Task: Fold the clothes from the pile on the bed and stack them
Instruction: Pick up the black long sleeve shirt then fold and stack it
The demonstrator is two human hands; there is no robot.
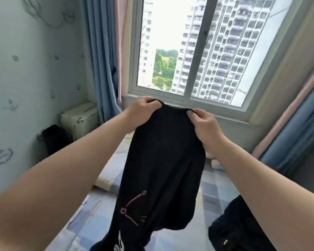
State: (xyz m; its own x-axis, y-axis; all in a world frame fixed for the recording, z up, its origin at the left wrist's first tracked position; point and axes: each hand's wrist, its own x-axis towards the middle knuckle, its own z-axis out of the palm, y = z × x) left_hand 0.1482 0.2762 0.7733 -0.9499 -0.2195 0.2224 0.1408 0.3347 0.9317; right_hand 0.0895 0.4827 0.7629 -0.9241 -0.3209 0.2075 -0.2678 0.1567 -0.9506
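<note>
Bed: 1 dark pile | left hand + right hand pinching 1 black garment

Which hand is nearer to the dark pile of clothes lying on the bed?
Right. The right hand grips the black garment on the side of the dark pile, higher up; the left hand grips it farther left, across the garment.

White letters on the black garment; too cropped to read.
</note>
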